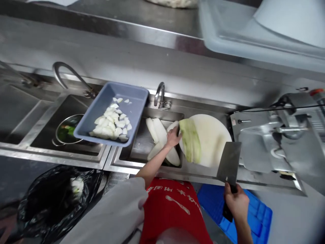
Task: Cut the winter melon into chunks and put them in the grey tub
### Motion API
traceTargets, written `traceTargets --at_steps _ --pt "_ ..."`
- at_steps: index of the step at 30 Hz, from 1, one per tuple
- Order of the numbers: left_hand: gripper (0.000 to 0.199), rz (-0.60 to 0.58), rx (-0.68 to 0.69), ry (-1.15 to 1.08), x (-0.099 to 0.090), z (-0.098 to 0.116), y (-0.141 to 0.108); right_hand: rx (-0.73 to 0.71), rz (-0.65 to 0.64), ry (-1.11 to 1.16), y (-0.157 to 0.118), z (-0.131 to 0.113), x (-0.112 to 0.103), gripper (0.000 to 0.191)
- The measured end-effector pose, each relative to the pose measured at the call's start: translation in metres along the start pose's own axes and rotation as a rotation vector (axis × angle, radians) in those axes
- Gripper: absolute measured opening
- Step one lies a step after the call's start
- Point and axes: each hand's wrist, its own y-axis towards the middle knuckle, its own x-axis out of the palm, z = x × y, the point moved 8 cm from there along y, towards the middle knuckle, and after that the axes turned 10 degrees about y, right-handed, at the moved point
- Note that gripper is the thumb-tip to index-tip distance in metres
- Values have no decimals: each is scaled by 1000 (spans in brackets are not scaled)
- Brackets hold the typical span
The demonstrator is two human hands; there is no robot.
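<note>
My right hand (236,200) is closed around the black handle of a cleaver (230,161), its broad blade pointing away from me, by the right edge of a round white cutting board (210,135). On the board's left side lie pale green peeled vegetable lengths (190,140), side by side. My left hand (173,137) reaches over the sink with fingers apart, resting at the long white peeled vegetables (158,130) that look like radishes. Its thumb side is close to the green lengths; whether it touches them I cannot tell.
A grey-blue tub (137,101) with white cut chunks straddles the sinks at left. Beyond it, a metal pot (61,142) sits in another sink. A black-bagged bin (48,206) stands below. Slicer-like metal equipment (266,142) is at right, a shelf (127,20) overhead, a blue crate (254,220) underneath.
</note>
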Motion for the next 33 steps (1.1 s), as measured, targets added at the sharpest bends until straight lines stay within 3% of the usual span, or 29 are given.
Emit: traceTargets --at_steps 2,4,8,11,14,19,22,27,30,33 --pt "85 -112 -71 88 45 36 9 -6 -13 28 7 26 -3 38" --pt "112 -152 -193 206 78 59 14 -33 -39 56 21 51 -3 43" --pt "138 -62 -255 503 113 94 20 -103 -121 -3 70 89 4 41" --pt "141 -111 -161 634 136 119 22 -130 -250 -178 116 104 16 27" --pt "140 -214 0 683 161 149 13 -196 -367 -322 163 103 24 25" --pt "138 -485 347 711 203 182 -34 -309 -464 -482 220 95 34 32" --pt "136 -544 443 713 207 179 -64 -403 -541 -481 225 87 41 34" --pt "133 -387 377 871 184 154 -99 -559 -706 -435 209 69 46 33" --pt "128 -359 368 898 170 144 -102 -575 -767 -417 210 59 49 29" --pt "128 -420 447 897 162 140 -85 -526 -771 -390 216 47 56 30"
